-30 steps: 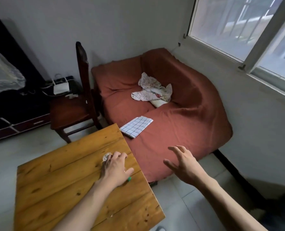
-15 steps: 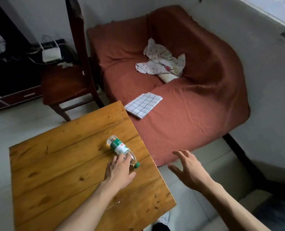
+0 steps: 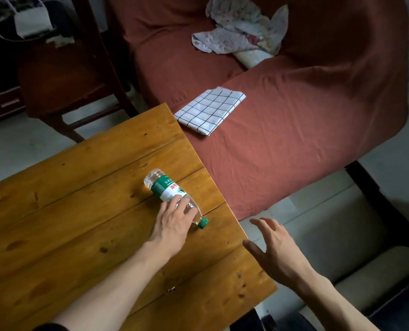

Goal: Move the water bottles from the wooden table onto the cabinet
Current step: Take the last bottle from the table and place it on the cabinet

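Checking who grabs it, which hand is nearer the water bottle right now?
Left. The left hand rests on the water bottle near its neck; the right hand hovers open past the wooden table edge, apart from it.

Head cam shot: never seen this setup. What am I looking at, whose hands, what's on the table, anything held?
There is no robot here. A person wears one wide-angle camera on the head, looking forward and down, so both arms enter from the bottom of the picture.

The left hand lies over the neck end of a clear water bottle with a green label and green cap. The bottle lies on its side on the wooden table, near the right edge; it is not lifted, and whether the fingers have closed round it cannot be told. The right hand hangs open and empty past the table's edge.

Behind are a sofa under a red cover, with a checked cloth and a crumpled floral cloth, and a dark wooden chair.
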Demonstrator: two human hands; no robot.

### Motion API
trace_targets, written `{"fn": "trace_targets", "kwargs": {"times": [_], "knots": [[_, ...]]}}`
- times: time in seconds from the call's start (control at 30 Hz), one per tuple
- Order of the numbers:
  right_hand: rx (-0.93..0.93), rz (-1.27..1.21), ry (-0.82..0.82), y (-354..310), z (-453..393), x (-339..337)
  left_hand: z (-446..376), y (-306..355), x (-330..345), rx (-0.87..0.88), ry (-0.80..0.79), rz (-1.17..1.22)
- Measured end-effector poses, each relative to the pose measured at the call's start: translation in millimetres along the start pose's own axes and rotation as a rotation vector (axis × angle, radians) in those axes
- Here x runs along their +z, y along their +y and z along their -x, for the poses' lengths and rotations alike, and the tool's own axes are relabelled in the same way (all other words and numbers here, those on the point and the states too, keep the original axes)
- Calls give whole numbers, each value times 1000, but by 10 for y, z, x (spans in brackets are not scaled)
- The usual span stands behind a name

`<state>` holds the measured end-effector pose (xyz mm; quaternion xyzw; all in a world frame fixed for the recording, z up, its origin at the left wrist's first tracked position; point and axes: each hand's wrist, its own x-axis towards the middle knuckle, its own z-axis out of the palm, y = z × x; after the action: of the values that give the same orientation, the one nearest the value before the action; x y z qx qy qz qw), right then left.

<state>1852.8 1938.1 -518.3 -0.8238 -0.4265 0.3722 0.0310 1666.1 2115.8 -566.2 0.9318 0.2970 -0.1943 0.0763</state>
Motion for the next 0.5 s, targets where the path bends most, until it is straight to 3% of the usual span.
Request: {"fn": "trace_targets", "kwargs": {"times": [0.37, 0.5], "knots": [[39, -95, -10, 18, -194, 267, -376, -158, 256, 91, 37, -117], [37, -128, 10, 17, -233, 239, -399, -268, 335, 136, 127, -66]]}}
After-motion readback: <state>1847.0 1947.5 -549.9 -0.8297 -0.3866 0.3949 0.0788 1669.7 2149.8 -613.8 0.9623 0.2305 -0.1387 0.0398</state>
